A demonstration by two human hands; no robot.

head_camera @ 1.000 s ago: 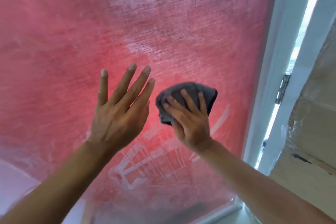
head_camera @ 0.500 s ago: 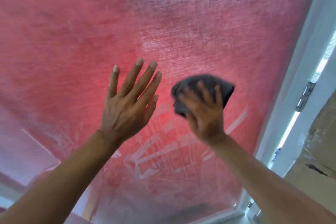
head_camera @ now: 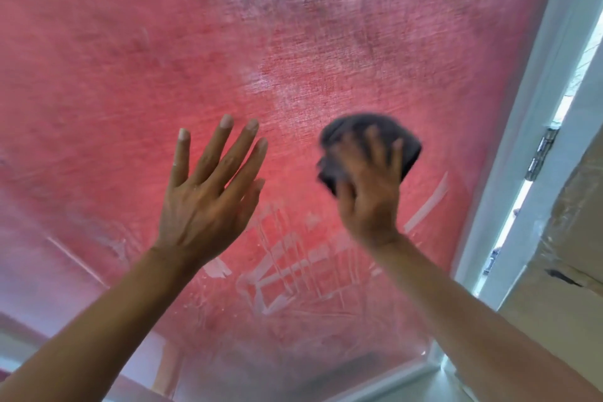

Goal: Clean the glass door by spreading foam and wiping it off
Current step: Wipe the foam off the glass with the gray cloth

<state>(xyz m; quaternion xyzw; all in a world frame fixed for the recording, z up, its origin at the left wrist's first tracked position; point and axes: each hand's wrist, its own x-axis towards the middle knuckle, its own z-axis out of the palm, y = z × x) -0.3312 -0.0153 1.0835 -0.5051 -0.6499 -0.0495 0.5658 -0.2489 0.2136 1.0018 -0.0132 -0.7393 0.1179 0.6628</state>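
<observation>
My right hand [head_camera: 370, 192] presses a dark cloth [head_camera: 372, 127] against the glass door [head_camera: 326, 42]; my left hand [head_camera: 208, 192] is raised beside it, fingers straight. Foam streaks [head_camera: 293, 271] lie below both hands.

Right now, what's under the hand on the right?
A dark grey cloth is under the right hand, pressed to the glass door. Its edges stick out past the fingers. The glass beneath the cloth is covered, so any foam there can't be seen.

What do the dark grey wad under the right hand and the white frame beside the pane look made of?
Dark grey wad: soft cloth, likely microfibre; it bunches in folds, though blurred. White door frame: smooth, faintly glossy, painted wood or metal; it carries a metal hinge.
</observation>
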